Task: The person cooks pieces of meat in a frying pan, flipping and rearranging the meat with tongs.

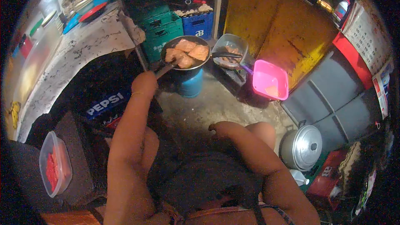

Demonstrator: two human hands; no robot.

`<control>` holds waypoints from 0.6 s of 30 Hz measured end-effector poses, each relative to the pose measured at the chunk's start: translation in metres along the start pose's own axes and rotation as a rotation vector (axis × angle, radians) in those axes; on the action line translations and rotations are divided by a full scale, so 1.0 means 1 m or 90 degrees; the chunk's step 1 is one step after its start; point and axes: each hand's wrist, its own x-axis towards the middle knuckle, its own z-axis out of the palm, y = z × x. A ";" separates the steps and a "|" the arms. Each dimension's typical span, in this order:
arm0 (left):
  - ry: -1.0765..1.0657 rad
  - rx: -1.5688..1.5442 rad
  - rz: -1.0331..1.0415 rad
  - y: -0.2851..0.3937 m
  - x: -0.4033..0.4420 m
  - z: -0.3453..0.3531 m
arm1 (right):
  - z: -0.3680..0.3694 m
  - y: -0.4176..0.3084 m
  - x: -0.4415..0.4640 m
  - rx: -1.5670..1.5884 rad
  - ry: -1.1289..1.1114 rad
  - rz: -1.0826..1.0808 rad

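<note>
My left hand [144,84] is closed around the handle of a long cooking utensil [165,71]. Its far end reaches into a frying pan [183,67], touching or very near several orange-pink slabs of food [197,52]. Whether these are fish or meat I cannot tell. The pan sits above a blue gas cylinder [191,84], and a black handle [226,54] sticks out to its right. My right hand [223,128] hangs beside my right knee with no object visible in it; shadow hides most of its fingers.
Right of the pan are a clear plastic container [230,41] with food and a pink basin [271,73]. A lidded aluminium pot [307,146] stands at my right. On my left is a tub of red pieces [56,170]. Green [162,33] and blue crates [198,27] stand behind.
</note>
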 end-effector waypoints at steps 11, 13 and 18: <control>0.070 0.128 0.040 0.014 -0.029 -0.035 | 0.010 0.011 0.013 -0.052 -0.003 0.022; 0.052 0.130 0.058 0.015 -0.024 -0.034 | 0.013 0.012 0.017 -0.067 0.006 0.014; 0.038 0.167 0.087 0.028 -0.010 -0.021 | 0.021 0.025 0.035 -0.077 -0.004 -0.010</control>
